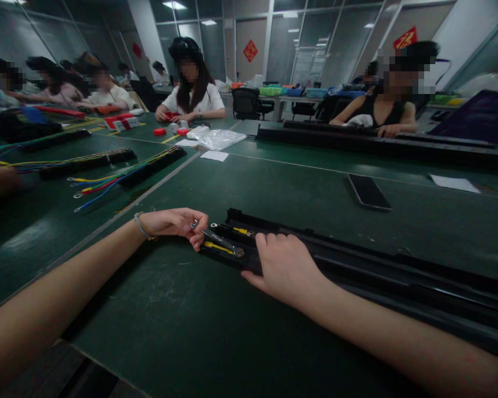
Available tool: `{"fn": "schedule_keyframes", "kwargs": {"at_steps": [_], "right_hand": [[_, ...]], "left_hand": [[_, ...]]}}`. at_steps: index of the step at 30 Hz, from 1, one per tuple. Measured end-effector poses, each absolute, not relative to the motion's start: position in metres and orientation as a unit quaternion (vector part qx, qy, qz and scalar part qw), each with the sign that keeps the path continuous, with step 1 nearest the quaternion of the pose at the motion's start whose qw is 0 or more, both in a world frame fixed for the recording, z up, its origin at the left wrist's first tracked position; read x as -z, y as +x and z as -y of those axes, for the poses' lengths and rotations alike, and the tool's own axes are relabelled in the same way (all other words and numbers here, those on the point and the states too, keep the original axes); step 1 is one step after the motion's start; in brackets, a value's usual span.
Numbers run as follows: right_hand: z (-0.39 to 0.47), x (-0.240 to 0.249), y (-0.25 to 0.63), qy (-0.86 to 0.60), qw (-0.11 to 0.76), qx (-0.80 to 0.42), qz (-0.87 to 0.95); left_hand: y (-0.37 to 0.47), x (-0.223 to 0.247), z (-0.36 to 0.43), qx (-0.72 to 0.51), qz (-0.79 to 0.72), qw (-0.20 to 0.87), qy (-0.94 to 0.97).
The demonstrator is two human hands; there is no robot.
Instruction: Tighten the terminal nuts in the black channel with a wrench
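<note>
My left hand point(180, 224) is closed around one end of a metal wrench point(218, 237). The wrench's far end rests over a bolt inside a long black channel-shaped housing point(357, 260), by its left end. Two short leads with yellow sleeves lie there: one yellow lead point(241, 231) ends in a ring terminal toward the left, the other yellow lead point(218, 247) runs just under the wrench. Across the housing, right of the wrench head, lies my right hand point(288, 262), gripping its sides with fingers over the far edge and thumb at the near edge.
A phone point(368, 192) lies beyond the housing. To the left are black strips with coloured wires point(149, 166). A clear plastic bag point(222, 139) and white paper point(214, 156) lie farther back. Across the table sit one co-worker point(197, 91) and another person point(382, 110) beside long black housings point(357, 143).
</note>
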State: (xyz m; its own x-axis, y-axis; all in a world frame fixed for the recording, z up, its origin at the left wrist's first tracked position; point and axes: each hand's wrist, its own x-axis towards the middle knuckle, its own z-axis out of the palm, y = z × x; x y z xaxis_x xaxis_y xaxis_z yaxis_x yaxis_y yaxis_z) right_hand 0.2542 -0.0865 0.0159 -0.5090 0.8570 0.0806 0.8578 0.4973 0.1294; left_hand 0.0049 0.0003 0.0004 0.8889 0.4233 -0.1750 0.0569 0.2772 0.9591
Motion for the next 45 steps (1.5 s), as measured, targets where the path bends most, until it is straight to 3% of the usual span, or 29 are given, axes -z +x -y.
{"fn": "schedule_keyframes", "kwargs": {"at_steps": [45], "right_hand": [[0.0881, -0.0221, 0.2539, -0.493, -0.022, 0.069, 0.867]], "left_hand": [[0.0053, -0.002, -0.0008, -0.107, -0.214, 0.758, 0.608]]}}
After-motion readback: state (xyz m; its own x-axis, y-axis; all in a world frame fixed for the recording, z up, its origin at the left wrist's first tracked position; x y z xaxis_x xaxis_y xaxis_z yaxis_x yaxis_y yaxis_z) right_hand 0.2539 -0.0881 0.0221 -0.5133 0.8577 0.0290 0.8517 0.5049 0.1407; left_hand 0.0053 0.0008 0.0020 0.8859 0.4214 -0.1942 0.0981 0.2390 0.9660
